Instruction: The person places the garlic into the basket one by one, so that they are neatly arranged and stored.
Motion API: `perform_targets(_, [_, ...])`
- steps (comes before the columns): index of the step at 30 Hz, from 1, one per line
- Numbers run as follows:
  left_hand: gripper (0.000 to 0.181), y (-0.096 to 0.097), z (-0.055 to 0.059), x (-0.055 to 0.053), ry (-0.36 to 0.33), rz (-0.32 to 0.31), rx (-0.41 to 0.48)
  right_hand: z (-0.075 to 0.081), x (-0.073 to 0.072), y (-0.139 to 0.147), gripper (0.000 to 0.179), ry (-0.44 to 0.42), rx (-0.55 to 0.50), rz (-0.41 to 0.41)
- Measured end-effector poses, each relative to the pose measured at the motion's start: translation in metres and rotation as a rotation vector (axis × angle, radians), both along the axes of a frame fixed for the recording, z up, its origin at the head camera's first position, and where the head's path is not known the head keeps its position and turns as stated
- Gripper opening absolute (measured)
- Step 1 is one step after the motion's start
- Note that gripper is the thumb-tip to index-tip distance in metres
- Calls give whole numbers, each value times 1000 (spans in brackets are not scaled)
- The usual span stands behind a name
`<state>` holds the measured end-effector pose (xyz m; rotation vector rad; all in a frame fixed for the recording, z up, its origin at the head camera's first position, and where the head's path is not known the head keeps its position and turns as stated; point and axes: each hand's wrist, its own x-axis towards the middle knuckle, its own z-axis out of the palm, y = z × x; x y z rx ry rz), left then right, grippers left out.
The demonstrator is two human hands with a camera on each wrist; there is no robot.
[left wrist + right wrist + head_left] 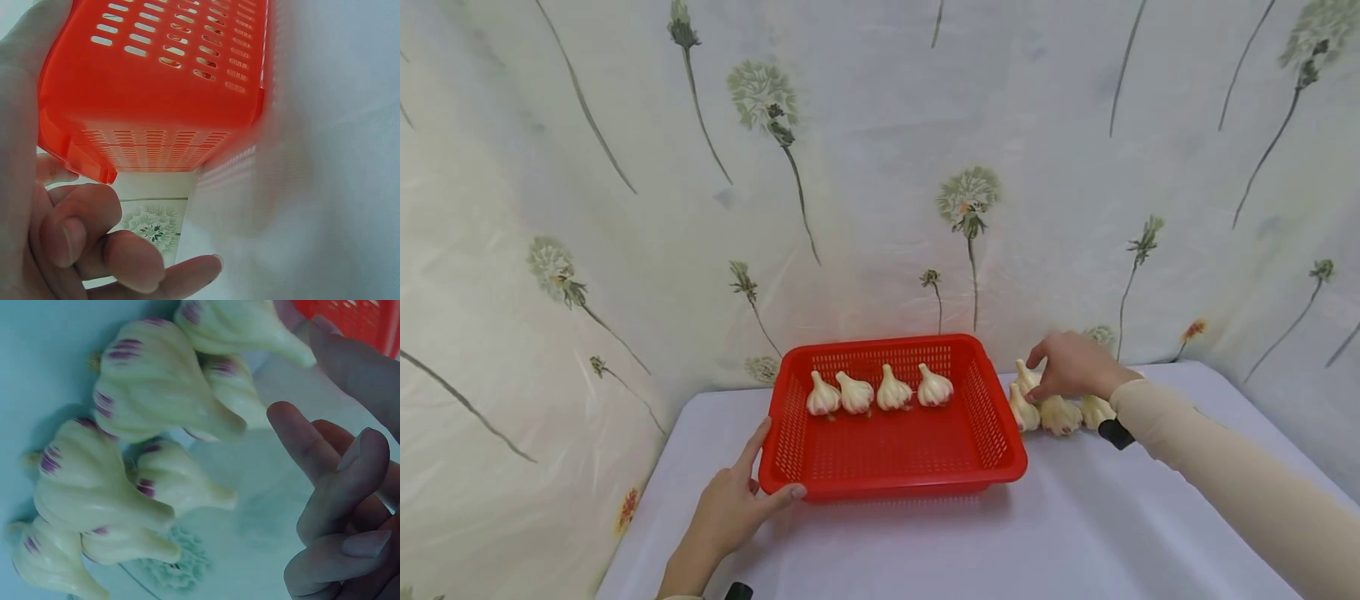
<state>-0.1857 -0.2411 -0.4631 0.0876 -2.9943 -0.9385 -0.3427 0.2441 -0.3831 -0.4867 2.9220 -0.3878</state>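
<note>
A red plastic basket (898, 486) stands on the table, its back half holding a row of several garlic bulbs (894, 392). My left hand (724, 506) rests at the basket's near left corner, index finger along the side and thumb on the front rim. In the left wrist view its other fingers (134, 259) bend loosely below the slotted wall (147, 100). Over a group of garlic bulbs (1061, 417) right of the basket is my right hand (1078, 364). The right wrist view shows its thumb and index finger spread beside the stem of a bulb (234, 328).
A white cloth covers the table (880, 558). Behind it hangs a pale curtain (865, 208) with a dandelion print. The bulbs on the right lie close together in two rows, near the basket's right wall. A black wrist strap (1116, 434) shows at the right sleeve.
</note>
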Motion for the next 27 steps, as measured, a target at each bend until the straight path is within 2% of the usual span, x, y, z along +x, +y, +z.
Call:
perform_targets(6, [102,-1,-1,1,7,-4,-4,-22,6,1,54,32,-8,13])
perform_targets(10, [103,-2,-1,1,12,-5,-11,-36,12,-2,50,85,18,25])
perform_targets(16, [104,-1,0,2,2,-5,-10,-54,22,-6,36,191,87,28])
perform_targets(21, [104,0,1,2,-7,-6,-10,-64,27,-7,29,271,75,36])
perform_targets(27, [103,0,1,1,6,-8,-18,-68,26,-9,29,297,90,29])
